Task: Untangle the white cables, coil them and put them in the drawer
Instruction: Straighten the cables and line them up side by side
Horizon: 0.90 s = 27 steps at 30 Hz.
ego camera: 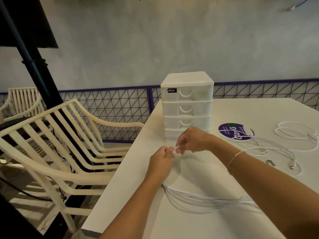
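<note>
Pinching, seemingly, white cable [198, 198]: both hands.

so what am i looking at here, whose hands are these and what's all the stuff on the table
This is one picture from a camera worn on a person's head, looking down at their own bare hands; there is no robot. The left hand and right hand together pinch a bundle of thin white cable that trails across the white table. Behind them stands a white plastic four-drawer box, drawers shut. To the right lie a round purple sticker and more loose white cables.
</note>
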Each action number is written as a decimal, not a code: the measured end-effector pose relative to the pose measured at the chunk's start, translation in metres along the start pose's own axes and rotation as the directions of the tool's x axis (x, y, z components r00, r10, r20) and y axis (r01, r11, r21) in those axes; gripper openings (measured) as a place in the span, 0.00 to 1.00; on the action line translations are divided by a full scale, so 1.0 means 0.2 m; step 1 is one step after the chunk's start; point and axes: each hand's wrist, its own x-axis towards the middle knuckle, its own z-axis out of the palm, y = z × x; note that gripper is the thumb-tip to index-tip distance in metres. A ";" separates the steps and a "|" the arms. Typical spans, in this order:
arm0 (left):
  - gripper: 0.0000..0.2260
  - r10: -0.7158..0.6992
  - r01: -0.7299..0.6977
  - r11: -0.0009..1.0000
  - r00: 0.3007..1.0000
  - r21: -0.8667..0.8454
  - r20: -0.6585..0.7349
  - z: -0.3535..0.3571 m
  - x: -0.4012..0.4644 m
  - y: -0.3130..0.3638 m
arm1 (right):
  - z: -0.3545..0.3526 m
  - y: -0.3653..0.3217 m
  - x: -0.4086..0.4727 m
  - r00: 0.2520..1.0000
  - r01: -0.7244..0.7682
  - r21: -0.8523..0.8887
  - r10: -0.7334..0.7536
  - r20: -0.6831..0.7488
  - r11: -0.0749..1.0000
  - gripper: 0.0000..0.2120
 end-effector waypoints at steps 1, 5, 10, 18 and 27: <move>0.13 0.005 -0.004 0.999 1.000 -0.036 0.030 0.00 -0.01 0.00 | -0.02 0.00 0.00 1.000 -0.021 0.023 0.021 -0.007 1.000 0.08; 0.11 -0.027 0.040 0.987 0.996 -0.154 0.084 0.00 -0.02 -0.02 | -0.03 0.01 0.00 0.998 -0.065 0.017 0.065 -0.015 0.998 0.09; 0.11 -0.046 0.045 0.999 0.996 -0.013 -0.078 0.00 0.01 -0.02 | 0.01 -0.03 -0.05 1.000 -0.002 -0.065 0.003 0.019 0.998 0.12; 0.10 0.089 -0.089 0.996 0.996 0.028 -0.030 0.00 -0.03 0.01 | 0.00 -0.02 -0.02 0.992 -0.015 0.053 0.022 -0.128 0.998 0.09; 0.08 0.067 -0.061 0.996 0.993 0.068 -0.100 0.00 -0.02 0.01 | -0.03 0.01 -0.01 0.983 -0.132 0.048 0.125 0.136 0.990 0.11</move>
